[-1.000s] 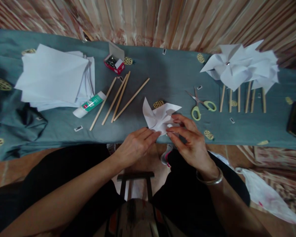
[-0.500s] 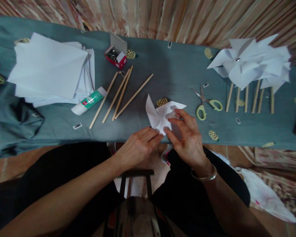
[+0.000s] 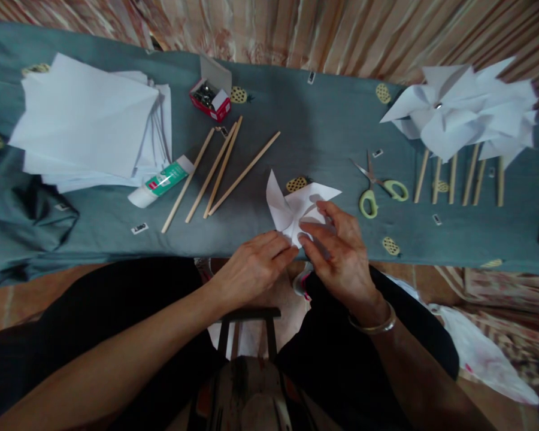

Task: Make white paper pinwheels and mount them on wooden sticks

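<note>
A white paper pinwheel lies at the front edge of the cloth-covered table, its blades partly folded inward. My left hand pinches its near edge with fingertips together. On the pinwheel's right side, my right hand has thumb and fingers bent onto the paper, gripping a blade near the centre. Fingers hide part of the near and right blades. Green-handled scissors rest with blades apart just right of my right hand. Several wooden sticks lie left of the pinwheel.
A stack of white paper is at left, with a glue tube against it. An opened red box of metal pins stands at the back. Finished pinwheels on sticks overlap at right. A pleated curtain hangs behind the table.
My right index finger has shifted slightly left over the paper, toward the pinwheel's centre. The left hand keeps its hold almost unmoved. The view has shifted slightly.
</note>
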{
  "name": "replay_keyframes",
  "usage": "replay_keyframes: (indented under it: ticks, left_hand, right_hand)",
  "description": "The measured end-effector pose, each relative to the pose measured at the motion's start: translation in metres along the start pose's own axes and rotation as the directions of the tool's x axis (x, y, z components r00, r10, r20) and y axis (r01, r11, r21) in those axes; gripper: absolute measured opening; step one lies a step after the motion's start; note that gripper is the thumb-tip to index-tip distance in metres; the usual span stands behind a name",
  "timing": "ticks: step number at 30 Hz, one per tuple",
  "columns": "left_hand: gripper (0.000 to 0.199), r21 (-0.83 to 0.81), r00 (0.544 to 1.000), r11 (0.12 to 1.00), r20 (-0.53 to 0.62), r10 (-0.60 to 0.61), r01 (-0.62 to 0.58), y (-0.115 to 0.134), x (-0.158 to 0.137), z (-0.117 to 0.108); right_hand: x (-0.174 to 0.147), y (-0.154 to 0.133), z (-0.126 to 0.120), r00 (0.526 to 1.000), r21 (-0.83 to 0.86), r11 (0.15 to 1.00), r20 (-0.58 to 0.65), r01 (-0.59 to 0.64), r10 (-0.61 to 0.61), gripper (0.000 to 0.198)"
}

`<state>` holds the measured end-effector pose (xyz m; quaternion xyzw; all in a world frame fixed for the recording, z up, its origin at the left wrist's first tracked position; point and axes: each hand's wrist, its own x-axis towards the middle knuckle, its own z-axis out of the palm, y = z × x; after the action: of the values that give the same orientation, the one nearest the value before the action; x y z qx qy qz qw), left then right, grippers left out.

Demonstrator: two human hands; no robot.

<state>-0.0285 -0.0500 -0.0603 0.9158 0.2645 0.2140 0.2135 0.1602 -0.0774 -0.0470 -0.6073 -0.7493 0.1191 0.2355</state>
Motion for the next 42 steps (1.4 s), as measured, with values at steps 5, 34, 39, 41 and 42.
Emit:
replay_keyframes:
  ticks: [5,34,39,41,42]
  left_hand:
    - [0.018,0.005,1.0,1.0,-0.021,0.012,-0.012,-0.0002,0.0008,0.0004]
    - [0.019,-0.009,1.0,1.0,-0.014,0.006,-0.006,-0.0009,0.0021,-0.0004]
    - [0.02,-0.009,1.0,1.0,-0.002,-0.006,0.006,-0.0007,0.0028,-0.0005]
    - [0.02,-0.004,1.0,1.0,-0.001,-0.004,0.004,-0.0007,0.0029,-0.0005]
    - [0.02,-0.003,1.0,1.0,0.001,-0.006,0.006,-0.0006,0.003,-0.0004]
  right_hand:
    - [-0.0001,-0.0011,0.0009,1.0,-0.038,0.999,0.006,-0.011,0.011,0.022]
    - [0.0009,-0.0038,0.004,0.997,-0.176,0.981,-0.005,0.075,-0.077,0.024]
    - [0.0011,-0.0049,0.0077,0.989,-0.267,0.953,0.015,0.143,-0.145,0.027]
    - [0.0006,-0.0064,0.0091,0.989,-0.301,0.942,0.035,0.148,-0.145,0.028]
    - [0.0003,-0.0073,0.0098,0.989,-0.314,0.938,0.044,0.147,-0.14,0.029]
